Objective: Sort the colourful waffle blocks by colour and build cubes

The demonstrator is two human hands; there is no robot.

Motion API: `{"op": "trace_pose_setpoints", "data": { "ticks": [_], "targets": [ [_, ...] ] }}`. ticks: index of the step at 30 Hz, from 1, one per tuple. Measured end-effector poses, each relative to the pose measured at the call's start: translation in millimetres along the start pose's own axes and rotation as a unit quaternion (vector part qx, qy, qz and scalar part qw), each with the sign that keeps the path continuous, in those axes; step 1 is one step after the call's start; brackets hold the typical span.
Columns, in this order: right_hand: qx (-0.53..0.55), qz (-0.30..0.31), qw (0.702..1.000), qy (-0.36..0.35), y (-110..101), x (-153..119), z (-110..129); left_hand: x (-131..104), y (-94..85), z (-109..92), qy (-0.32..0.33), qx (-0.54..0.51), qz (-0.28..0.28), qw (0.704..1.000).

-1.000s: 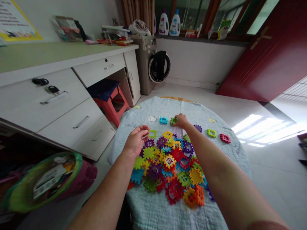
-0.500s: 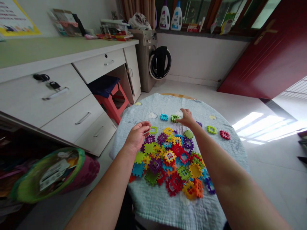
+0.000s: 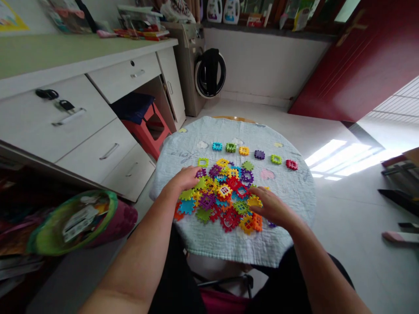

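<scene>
A pile of colourful plastic building tiles (image 3: 224, 190) lies on the round cloth-covered table (image 3: 216, 244). Over the pile's right side is my right hand (image 3: 266, 203), fingers apart. My left hand (image 3: 188, 178) rests at the left edge of the pile by a purple tile, its fingers spread a little. Behind the pile stand small stacks in a curved row: blue (image 3: 217, 146), green (image 3: 231, 148), yellow (image 3: 244, 151), purple (image 3: 259, 154), light green (image 3: 276, 159) and red (image 3: 291, 165). A light green frame tile (image 3: 203, 162) lies just beyond my left hand.
A basket (image 3: 113, 213) with papers stands on the floor at the left. Beyond it are white drawers (image 3: 111, 144) and a red stool (image 3: 157, 131). A washing machine (image 3: 190, 69) has its door open. A red door (image 3: 327, 65) is at the right.
My right hand has moved back from the row of stacks to the pile, uncovering the yellow stack. My left hand has lowered onto the pile's edge. The view has shifted.
</scene>
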State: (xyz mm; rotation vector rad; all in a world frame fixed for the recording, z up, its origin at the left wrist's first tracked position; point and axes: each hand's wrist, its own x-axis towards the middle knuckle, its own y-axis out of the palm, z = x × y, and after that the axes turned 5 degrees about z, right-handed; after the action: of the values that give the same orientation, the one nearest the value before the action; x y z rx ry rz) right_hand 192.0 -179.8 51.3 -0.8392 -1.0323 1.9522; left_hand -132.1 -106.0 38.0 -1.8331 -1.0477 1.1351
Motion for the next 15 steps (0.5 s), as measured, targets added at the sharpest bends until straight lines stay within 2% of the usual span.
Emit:
{"op": "trace_pose_setpoints", "data": {
  "ticks": [4,9,15],
  "targets": [
    [0.004,-0.033,0.999,-0.022,24,-14,20,2,7.3,-4,-0.004,0.013,0.043,0.999],
    [-0.041,-0.015,0.999,-0.020,49,-4,33,12,13.7,-7,0.007,0.007,0.024,1.000],
    [-0.072,0.010,0.997,-0.041,68,8,44,16,7.3,-1,0.060,-0.077,0.008,0.995]
  ]
}}
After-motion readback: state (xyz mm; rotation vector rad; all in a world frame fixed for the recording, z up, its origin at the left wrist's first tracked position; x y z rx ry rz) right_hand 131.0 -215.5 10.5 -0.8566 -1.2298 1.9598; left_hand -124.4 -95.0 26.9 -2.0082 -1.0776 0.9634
